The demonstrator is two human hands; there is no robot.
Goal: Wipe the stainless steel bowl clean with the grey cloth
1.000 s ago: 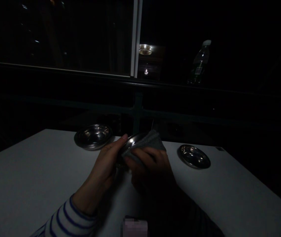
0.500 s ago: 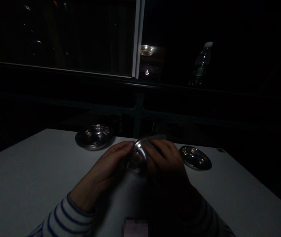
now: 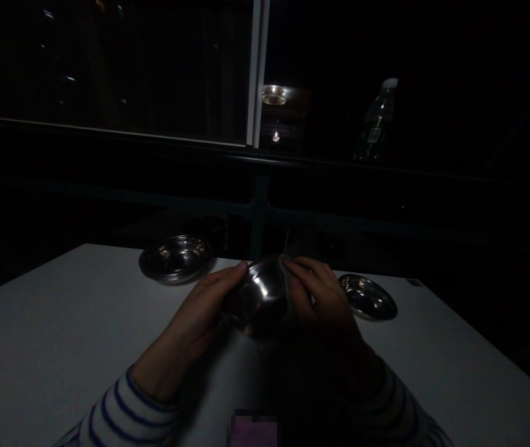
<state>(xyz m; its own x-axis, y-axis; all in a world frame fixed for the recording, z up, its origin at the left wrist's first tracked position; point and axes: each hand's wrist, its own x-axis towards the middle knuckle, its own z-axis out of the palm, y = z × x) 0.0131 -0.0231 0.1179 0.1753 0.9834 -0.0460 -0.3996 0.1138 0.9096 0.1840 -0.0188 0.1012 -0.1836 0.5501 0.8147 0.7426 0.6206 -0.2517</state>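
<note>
A shiny metal bowl (image 3: 260,295) is held tilted above the table, between both hands. My left hand (image 3: 206,307) grips its left rim, thumb on top and the other fingers mostly hidden. Against the bowl's right side, my right hand (image 3: 321,295) is closed on a thin grey cloth (image 3: 285,279), which lies pressed to the metal. A stack of metal bowls (image 3: 175,257) stands beyond my left hand. One more metal bowl (image 3: 368,298) rests on the table just right of my right hand.
The white table (image 3: 83,323) ends at a far edge just behind the bowls. A clear plastic bottle (image 3: 377,121) with a white cap stands at the dark window, back right. A small dark label (image 3: 414,282) sits at the table's far right corner.
My right hand has shifted right with the cloth, uncovering more of the bowl's surface. My left hand keeps its grip on the rim.
</note>
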